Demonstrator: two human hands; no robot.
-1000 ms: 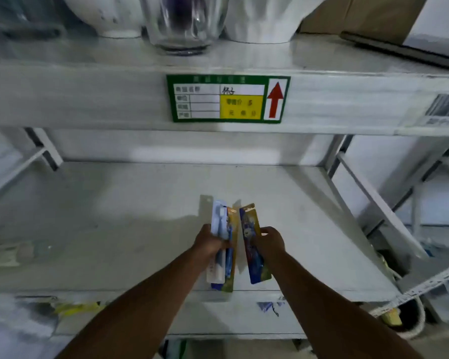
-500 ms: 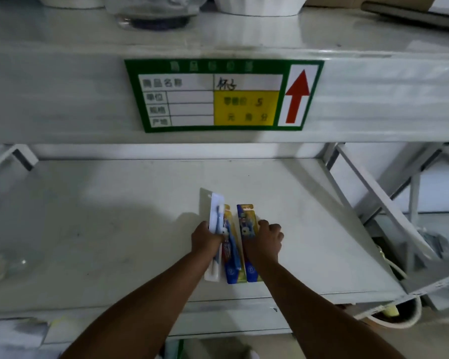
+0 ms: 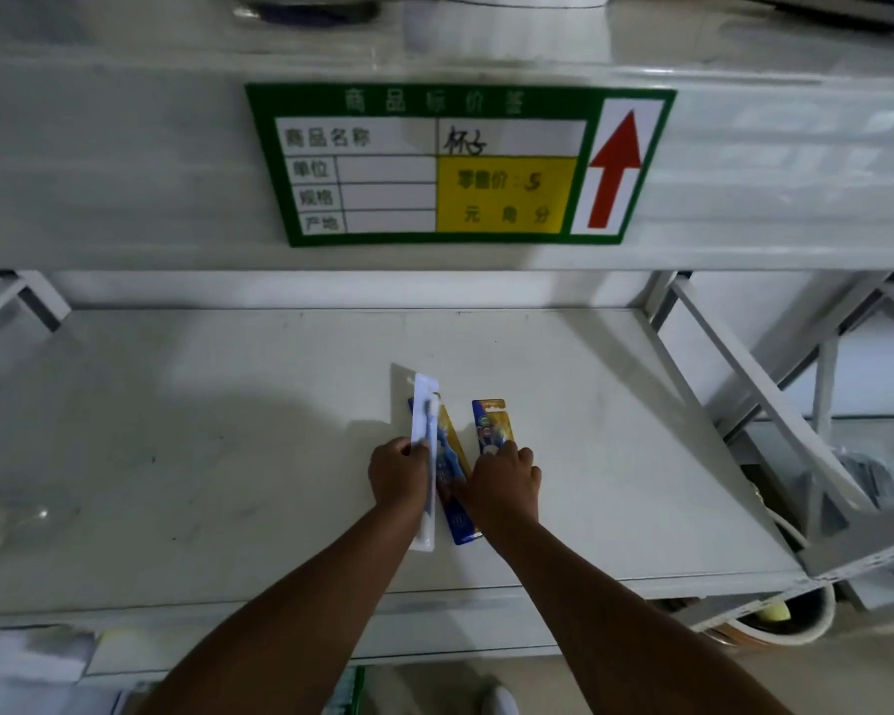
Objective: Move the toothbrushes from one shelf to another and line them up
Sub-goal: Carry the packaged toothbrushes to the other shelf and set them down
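Observation:
Three packaged toothbrushes lie near the middle of the white shelf (image 3: 228, 456). My left hand (image 3: 398, 474) grips a white pack (image 3: 424, 410) that points away from me. Just right of it a blue and yellow pack (image 3: 452, 487) lies slightly slanted, partly under the white one. My right hand (image 3: 504, 482) rests with closed fingers on a second blue and yellow pack (image 3: 492, 423); only that pack's far end shows past the knuckles.
The upper shelf's front edge carries a green price label (image 3: 460, 165) with a red arrow. Slanted metal braces (image 3: 754, 384) close the right side. A clear plastic item (image 3: 6, 518) sits at the far left. A round bucket (image 3: 775, 616) stands below right.
Both hands lowered the packs from a raised bunch onto the shelf. The right pack now lies apart from the other two. The camera moved closer to the shelf.

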